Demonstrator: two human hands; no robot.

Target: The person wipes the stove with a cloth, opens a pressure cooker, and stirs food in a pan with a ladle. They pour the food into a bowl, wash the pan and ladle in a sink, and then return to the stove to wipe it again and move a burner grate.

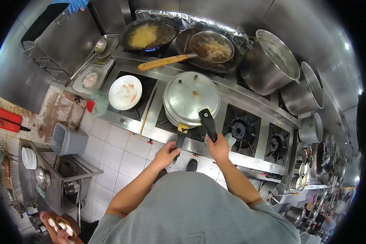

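In front of me a metal pressure cooker [191, 99] sits on the stove, its lid on the pot. My left hand [167, 155] closes around the pot's black handle [180, 140], which points toward me. The black lid handle [207, 124] is turned to the right of the pot handle, and my right hand [218, 147] grips its end. A pale green cloth [231, 140] shows beside my right hand. Left of the cooker, a thin wooden stick [147, 114] lies across the stove edge, near a white plate [125, 92] with pinkish scraps.
Behind the cooker are a wok [133, 36] with frying food and a wooden-handled pan [163, 62]. Tall pots [268, 61] stand at the back right, beyond bare burners [238, 129]. A grey bin [71, 140] stands left. Another person's hands [61, 236] hold something at lower left.
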